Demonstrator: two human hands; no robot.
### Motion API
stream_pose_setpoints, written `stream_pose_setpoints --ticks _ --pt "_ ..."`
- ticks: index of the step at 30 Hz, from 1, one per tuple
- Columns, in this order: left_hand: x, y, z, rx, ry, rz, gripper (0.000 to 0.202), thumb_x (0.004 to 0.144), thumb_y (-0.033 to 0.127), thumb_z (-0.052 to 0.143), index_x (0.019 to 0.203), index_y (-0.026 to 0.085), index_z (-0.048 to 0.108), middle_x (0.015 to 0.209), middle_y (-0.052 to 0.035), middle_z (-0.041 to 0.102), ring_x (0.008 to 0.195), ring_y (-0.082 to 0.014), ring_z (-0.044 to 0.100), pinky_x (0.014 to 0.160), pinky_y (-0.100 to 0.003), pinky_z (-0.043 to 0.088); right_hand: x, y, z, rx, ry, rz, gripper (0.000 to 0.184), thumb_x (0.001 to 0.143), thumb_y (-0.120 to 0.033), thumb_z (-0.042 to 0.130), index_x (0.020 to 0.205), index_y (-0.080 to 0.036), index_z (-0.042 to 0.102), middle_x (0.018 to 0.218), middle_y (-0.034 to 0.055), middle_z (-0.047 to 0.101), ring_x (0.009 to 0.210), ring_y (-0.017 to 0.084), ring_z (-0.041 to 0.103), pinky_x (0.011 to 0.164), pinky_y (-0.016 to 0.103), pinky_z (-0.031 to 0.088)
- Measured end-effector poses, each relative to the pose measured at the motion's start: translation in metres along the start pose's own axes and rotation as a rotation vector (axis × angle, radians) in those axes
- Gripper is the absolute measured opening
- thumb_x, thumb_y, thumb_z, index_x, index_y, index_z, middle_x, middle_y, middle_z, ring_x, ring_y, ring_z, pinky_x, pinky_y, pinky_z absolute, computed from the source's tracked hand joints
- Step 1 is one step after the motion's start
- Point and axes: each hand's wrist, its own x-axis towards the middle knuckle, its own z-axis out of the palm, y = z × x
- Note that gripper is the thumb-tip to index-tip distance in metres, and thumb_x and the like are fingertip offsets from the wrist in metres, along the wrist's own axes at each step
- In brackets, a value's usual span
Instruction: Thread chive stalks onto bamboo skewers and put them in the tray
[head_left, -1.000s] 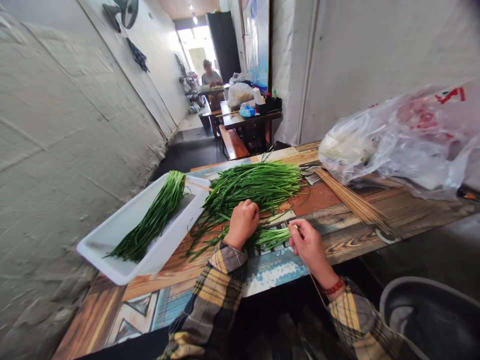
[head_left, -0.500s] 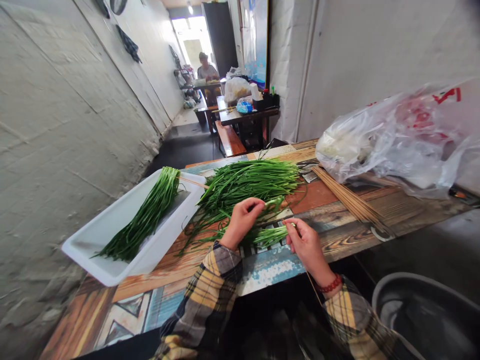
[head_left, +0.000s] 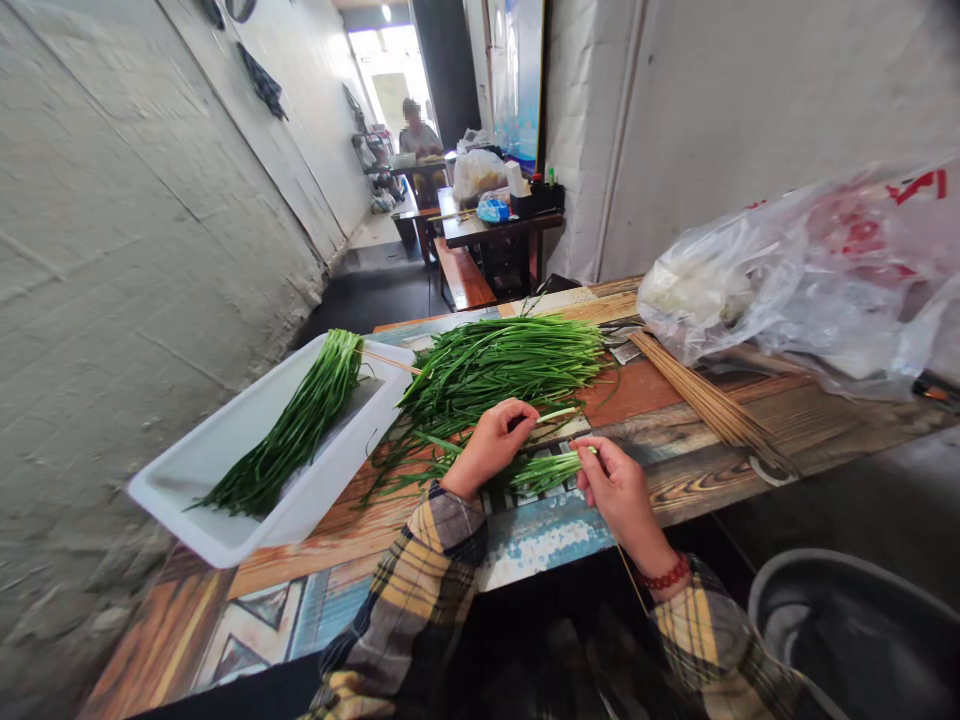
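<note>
My left hand (head_left: 491,441) is closed in a pinch on a chive stalk (head_left: 553,412) that it lifts just off the big loose pile of chives (head_left: 501,366) on the painted wooden table (head_left: 675,470). My right hand (head_left: 616,485) is closed on a thin bamboo skewer (head_left: 628,578) that runs back under my wrist, its tip at the pale cut ends of a small chive bundle (head_left: 546,470) lying between both hands.
A white tray (head_left: 225,450) with skewered chives (head_left: 292,432) sits at the left by the wall. Loose bamboo skewers (head_left: 705,403) and a plastic bag (head_left: 810,280) lie at the right. A dark bin (head_left: 855,640) stands below. Another person (head_left: 417,135) sits at a far table.
My left hand rose from resting as a fist on the chives and now pinches a single stalk, drawing it toward the bundle. My right hand stayed at the bundle's ends.
</note>
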Motion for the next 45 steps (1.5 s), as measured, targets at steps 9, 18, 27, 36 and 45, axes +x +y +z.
stream_pose_setpoints --ticks 9,18,27,36,45 --pt "-0.003 0.006 0.015 -0.096 -0.077 0.005 0.019 0.085 0.026 0.056 0.088 0.014 0.071 0.086 -0.0064 0.068 0.082 -0.0148 0.06 0.077 -0.025 0.045 -0.001 0.005 -0.001 0.06 0.018 -0.018 0.035 0.086 -0.048 0.052 0.098 -0.016 0.062 0.051 -0.005 0.051 0.037 0.008 0.043 0.038 0.019 0.034" --pt "-0.004 0.011 0.02 -0.108 -0.065 0.051 0.014 0.082 0.022 0.059 0.078 0.013 0.07 0.077 -0.0048 0.066 0.074 -0.0131 0.057 0.071 -0.024 0.043 -0.002 0.008 -0.003 0.044 0.011 -0.032 0.034 0.088 -0.043 0.052 0.106 -0.016 0.062 0.052 -0.0062 0.051 0.038 0.008 0.043 0.038 0.019 0.034" --pt "-0.005 0.014 0.02 -0.135 -0.049 0.044 0.013 0.081 0.017 0.059 0.083 0.013 0.072 0.075 -0.0033 0.066 0.072 -0.0121 0.057 0.069 -0.022 0.043 -0.001 0.01 -0.002 0.031 0.01 -0.036 0.034 0.087 -0.041 0.052 0.108 -0.016 0.063 0.05 -0.0068 0.049 0.036 0.007 0.042 0.038 0.019 0.033" --pt "-0.005 0.014 0.02 -0.152 -0.033 0.034 0.013 0.079 0.016 0.061 0.082 0.013 0.073 0.075 -0.004 0.067 0.071 -0.0122 0.058 0.067 -0.022 0.043 -0.001 0.006 -0.001 0.016 0.012 -0.026 0.036 0.086 -0.041 0.052 0.108 -0.015 0.063 0.048 -0.0067 0.048 0.036 0.007 0.041 0.038 0.02 0.032" --pt "-0.004 0.012 0.021 -0.143 -0.026 0.059 0.011 0.078 0.018 0.063 0.08 0.014 0.073 0.073 -0.0037 0.066 0.069 -0.0127 0.058 0.066 -0.023 0.043 -0.001 0.004 -0.001 0.004 0.017 -0.021 0.034 0.086 -0.041 0.052 0.106 -0.016 0.064 0.048 -0.0068 0.048 0.036 0.007 0.04 0.038 0.02 0.032"
